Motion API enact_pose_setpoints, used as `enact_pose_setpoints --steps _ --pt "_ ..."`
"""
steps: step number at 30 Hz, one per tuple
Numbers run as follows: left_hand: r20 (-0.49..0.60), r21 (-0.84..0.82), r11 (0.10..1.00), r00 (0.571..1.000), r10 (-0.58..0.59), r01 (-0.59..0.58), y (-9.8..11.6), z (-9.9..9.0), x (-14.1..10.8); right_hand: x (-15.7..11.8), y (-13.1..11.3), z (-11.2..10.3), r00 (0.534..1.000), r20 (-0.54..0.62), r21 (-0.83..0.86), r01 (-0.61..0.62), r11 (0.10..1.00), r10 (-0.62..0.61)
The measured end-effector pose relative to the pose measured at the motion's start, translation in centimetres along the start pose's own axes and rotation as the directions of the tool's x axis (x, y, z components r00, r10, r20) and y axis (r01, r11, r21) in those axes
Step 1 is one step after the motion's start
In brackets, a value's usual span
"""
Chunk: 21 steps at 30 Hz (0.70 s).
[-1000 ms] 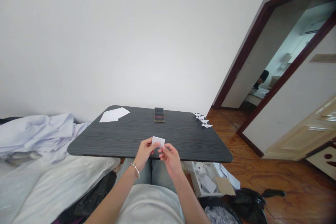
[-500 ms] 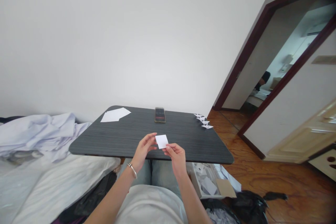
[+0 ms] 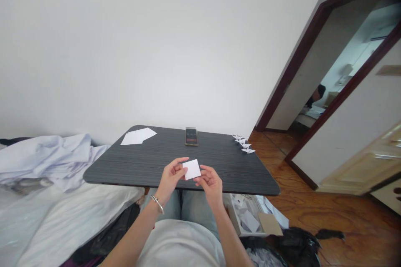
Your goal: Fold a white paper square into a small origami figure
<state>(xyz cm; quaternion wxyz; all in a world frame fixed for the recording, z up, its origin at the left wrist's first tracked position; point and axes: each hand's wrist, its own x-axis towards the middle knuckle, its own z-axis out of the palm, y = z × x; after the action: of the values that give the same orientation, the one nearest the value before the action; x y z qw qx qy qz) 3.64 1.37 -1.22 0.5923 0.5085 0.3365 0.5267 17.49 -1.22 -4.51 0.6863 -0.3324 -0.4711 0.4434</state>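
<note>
Because it is only a thin, light square of white paper [image 3: 191, 170], it will bend easily and is best taken by its edges. It is held above the dark wood-grain table [image 3: 232, 170], its left edge pinched by the left hand [image 3: 171, 177], while the right hand [image 3: 210, 185] brings its fingers to the lower corner, the grip there unclear. Farther along the tabletop lie a phone [image 3: 191, 137], loose paper sheets [image 3: 138, 136] and small folded paper pieces [image 3: 243, 144].
</note>
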Motion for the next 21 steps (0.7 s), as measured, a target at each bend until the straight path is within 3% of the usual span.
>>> enact_pose_setpoints --steps 5,11,16,21 --pt "0.045 0.05 0.999 0.999 0.009 -0.012 0.0 -0.1 0.1 0.0 0.1 -0.5 0.999 0.041 -0.089 -0.011 0.996 0.015" --pt "0.071 0.08 0.996 0.997 0.04 -0.045 0.2 -0.3 -0.2 -0.1 0.2 -0.7 0.999 -0.021 -0.179 0.022 0.984 -0.026" --pt "0.186 0.2 0.96 0.969 0.161 -0.198 0.6 -1.0 -0.6 -0.2 -0.4 -0.7 0.996 -0.076 -0.174 0.031 0.984 -0.045" --pt "0.255 0.291 0.901 0.934 0.252 -0.322 0.8 -0.9 -0.7 -0.5 -1.6 -0.5 0.997 -0.036 -0.207 0.063 0.976 -0.072"
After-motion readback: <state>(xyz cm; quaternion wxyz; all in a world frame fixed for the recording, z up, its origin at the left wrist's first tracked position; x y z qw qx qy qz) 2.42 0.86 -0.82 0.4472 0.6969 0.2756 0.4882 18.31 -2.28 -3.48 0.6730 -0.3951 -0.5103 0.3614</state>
